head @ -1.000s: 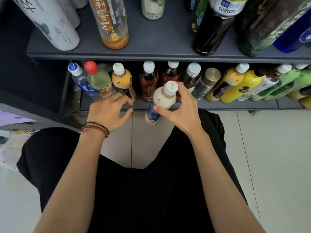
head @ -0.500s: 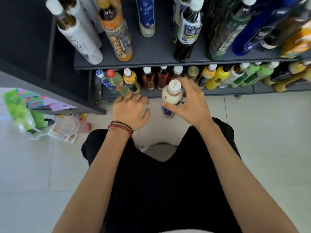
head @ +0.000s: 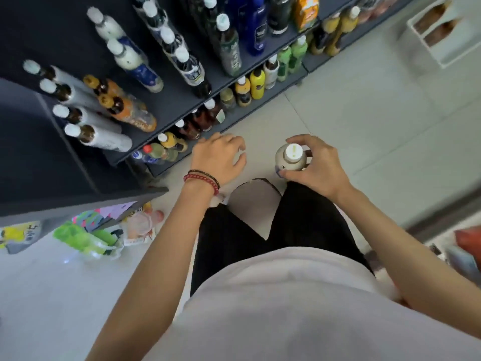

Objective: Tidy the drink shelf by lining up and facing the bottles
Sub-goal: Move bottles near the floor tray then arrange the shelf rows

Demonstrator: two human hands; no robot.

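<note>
Head view runs down both my arms: my right hand (head: 316, 169) grips a pale bottle (head: 291, 160) with a white cap, fingers and thumb curled round its shoulders, holding it upright out over the floor tiles (head: 364, 121) and well apart from the rows of drinks. My left hand (head: 217, 158) holds nothing, its fingers loosely bent, near the front edge of the bottom shelf (head: 235, 120), with red and black bracelets (head: 203, 178) at the wrist.

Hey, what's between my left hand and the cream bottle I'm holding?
Only bare floor tile; the head view shows nothing else between the left hand and the cream bottle.
</note>
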